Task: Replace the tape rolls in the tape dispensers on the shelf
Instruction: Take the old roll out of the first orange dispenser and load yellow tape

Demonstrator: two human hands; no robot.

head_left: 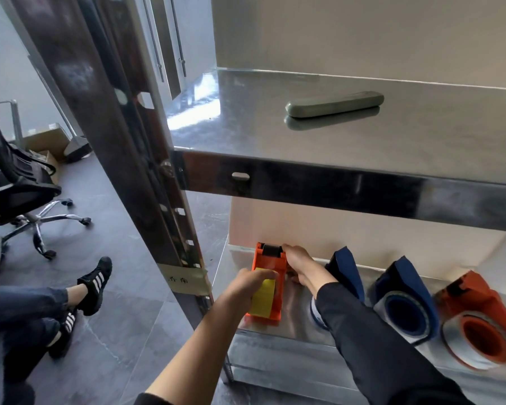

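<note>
On the lower shelf (275, 334), our left hand (247, 285) curls its fingers over the orange dispenser (268, 283) with yellow tape (263, 299); at two o'clock, our right hand (300, 264) grips its far end.

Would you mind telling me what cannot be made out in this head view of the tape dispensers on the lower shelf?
- Blue dispenser nearest the hands: its roll end is hidden behind the right forearm's sleeve.
- Right hand: fingertips are hidden behind the orange dispenser, so its grip is unclear.
- Yellow label: partly covered by the left hand; any print is unreadable.
- Right orange dispenser: blurred, close to the frame edge.
</note>
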